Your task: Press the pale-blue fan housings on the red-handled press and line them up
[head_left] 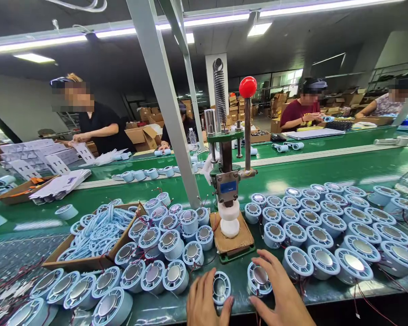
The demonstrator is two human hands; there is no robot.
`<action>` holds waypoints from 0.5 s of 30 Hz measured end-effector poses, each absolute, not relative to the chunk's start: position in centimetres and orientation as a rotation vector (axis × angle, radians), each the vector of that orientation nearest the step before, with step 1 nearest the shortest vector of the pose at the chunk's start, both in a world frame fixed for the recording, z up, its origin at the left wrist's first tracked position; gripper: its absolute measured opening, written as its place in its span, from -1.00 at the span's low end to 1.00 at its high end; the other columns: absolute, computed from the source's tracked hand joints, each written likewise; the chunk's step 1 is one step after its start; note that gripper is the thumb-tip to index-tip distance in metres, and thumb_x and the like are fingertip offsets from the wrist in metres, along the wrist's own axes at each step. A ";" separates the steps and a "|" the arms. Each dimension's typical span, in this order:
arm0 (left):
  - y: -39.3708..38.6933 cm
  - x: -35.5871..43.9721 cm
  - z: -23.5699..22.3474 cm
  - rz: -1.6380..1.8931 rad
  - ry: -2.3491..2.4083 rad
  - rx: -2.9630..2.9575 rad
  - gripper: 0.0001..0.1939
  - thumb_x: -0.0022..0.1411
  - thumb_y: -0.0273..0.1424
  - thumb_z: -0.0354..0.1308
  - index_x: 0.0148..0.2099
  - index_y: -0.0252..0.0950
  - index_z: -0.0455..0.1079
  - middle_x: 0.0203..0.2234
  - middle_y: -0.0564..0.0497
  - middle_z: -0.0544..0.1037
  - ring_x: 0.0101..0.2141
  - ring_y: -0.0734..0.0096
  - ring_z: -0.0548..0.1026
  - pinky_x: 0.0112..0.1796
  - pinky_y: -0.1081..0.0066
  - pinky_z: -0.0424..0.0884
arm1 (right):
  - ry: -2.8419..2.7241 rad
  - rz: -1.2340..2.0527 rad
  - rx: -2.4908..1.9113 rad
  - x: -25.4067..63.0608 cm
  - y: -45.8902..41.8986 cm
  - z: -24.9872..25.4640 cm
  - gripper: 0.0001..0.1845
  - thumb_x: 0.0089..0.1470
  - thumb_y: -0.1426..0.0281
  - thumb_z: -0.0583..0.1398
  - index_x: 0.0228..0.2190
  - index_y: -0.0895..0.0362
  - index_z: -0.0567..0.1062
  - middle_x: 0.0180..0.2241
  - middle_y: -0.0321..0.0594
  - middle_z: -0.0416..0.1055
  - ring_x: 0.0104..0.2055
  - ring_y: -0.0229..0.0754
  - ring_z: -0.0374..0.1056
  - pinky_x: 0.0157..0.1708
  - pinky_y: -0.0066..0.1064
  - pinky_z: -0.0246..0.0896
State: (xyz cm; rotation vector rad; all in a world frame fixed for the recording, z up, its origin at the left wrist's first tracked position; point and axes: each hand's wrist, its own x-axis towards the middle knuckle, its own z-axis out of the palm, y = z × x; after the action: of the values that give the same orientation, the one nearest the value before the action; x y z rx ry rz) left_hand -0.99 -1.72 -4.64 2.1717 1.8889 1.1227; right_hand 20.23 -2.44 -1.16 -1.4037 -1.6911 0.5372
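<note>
My left hand (204,301) curls around a round light-blue fan housing (221,287) standing on the green bench edge. My right hand (280,294) wraps its fingers round a second blue fan housing (260,278) with a silver disc in its middle. Both housings rest on the bench just in front of a small hand press (229,181) with a red knob (247,86), a coil spring and a wooden base plate (231,240). A white cylindrical tool sits under the press ram.
Several blue fan housings crowd the bench left (170,242) and right (326,226) of the press. A cardboard tray (91,260) of blue rings lies at the left. A slanted grey post (170,108) rises behind. Other people work across a green conveyor (326,170).
</note>
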 end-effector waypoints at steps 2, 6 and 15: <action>-1.7 -1.0 -3.3 1.164 1.757 2.007 -0.46 0.15 -0.35 0.14 0.20 -0.22 0.28 0.00 -0.09 0.53 0.00 0.09 0.49 0.03 0.12 0.44 | -1.647 0.546 -1.409 19.1 -2.2 -2.3 -0.33 -0.08 0.52 0.14 0.13 0.12 0.34 0.20 -0.01 0.21 0.26 -0.01 0.21 0.22 -0.16 0.19; -1.4 0.0 -0.2 1.127 1.498 1.918 -0.26 0.08 -0.38 0.14 0.33 -0.12 0.10 0.07 0.01 0.50 0.01 0.22 0.51 0.06 0.27 0.43 | -1.732 0.784 -1.180 17.1 -1.0 -3.2 -0.15 -0.20 0.57 0.10 0.22 0.15 0.23 0.23 -0.06 0.24 0.28 -0.11 0.19 0.27 -0.29 0.11; -0.8 1.2 1.1 1.022 1.489 1.898 -0.19 -0.12 -0.56 0.11 0.26 -0.13 0.26 0.07 0.04 0.51 0.08 0.19 0.45 0.12 0.25 0.37 | -1.501 1.020 -1.144 15.1 -0.8 -4.8 -0.08 -0.13 0.36 0.13 0.29 0.22 0.05 0.17 -0.01 0.34 0.17 -0.11 0.35 0.13 -0.39 0.26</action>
State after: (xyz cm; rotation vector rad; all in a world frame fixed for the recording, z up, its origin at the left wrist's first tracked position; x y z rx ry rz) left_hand 1.17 -0.84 1.13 1.8983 1.4888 1.0223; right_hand 15.15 -0.75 -4.81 -1.1445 -1.5006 1.0202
